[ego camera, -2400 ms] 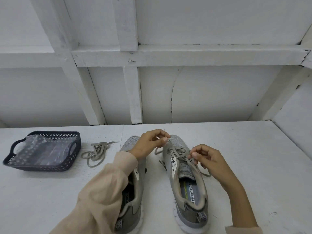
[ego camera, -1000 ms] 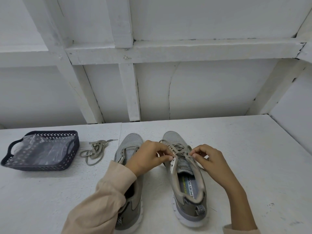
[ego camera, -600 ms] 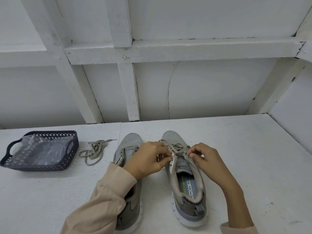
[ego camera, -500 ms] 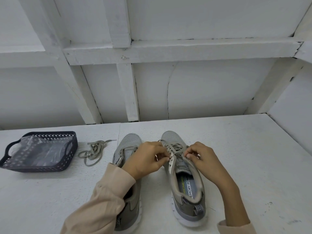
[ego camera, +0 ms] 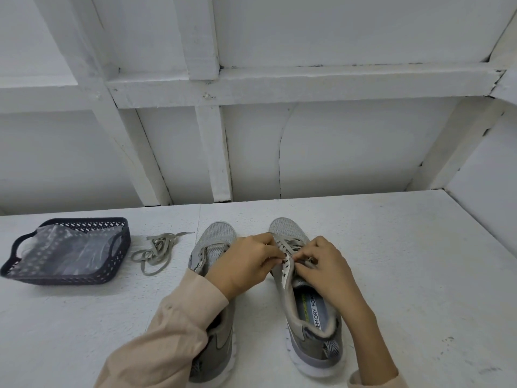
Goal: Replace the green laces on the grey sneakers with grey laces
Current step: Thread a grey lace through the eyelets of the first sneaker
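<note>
Both hands meet over the upper eyelets of the right-hand sneaker (ego camera: pixel 315 349), which stands on the white table (ego camera: pixel 405 261) with its toe pointing away; the left hand (ego camera: pixel 246 266) reaches across from the left, knuckles up, fingers curled in and fingertips pinching the lace (ego camera: pixel 291 243) at the eyelet edge; the right hand (ego camera: pixel 326 268) faces it, wrist bent, its fingers likewise curled and pinching the same lace just beside the tongue; the left forearm, in a beige sleeve (ego camera: pixel 179 326), lies over the left-hand sneaker (ego camera: pixel 219 233) and hides most of it; a loose lace (ego camera: pixel 156 247) lies tangled between that shoe and a dark basket (ego camera: pixel 70 280) holding a plastic bag (ego camera: pixel 64 247).
</note>
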Available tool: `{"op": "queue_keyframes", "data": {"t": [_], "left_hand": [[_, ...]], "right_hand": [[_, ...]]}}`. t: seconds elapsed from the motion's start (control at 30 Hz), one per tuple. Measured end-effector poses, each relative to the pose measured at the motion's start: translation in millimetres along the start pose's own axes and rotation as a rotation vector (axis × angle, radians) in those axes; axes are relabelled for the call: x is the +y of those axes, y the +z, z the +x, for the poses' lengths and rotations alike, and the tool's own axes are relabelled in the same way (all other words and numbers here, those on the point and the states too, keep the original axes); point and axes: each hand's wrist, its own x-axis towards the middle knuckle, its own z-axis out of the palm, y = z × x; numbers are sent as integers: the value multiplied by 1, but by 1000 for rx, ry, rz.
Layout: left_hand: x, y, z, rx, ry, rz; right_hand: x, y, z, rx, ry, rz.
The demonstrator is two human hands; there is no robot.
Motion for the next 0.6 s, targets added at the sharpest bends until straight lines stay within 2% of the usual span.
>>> {"op": "queue_keyframes", "data": {"t": [0.17, 0.4, 0.6], "left_hand": [[5, -1, 0, -6, 11, 79], [15, -10, 10, -143, -129, 73], [17, -16, 22, -261, -140, 98]], "right_hand": [[3, 4, 0, 33, 29, 117], [4, 3, 0, 36, 16, 167], [2, 2, -1, 17, 2, 139]]}}
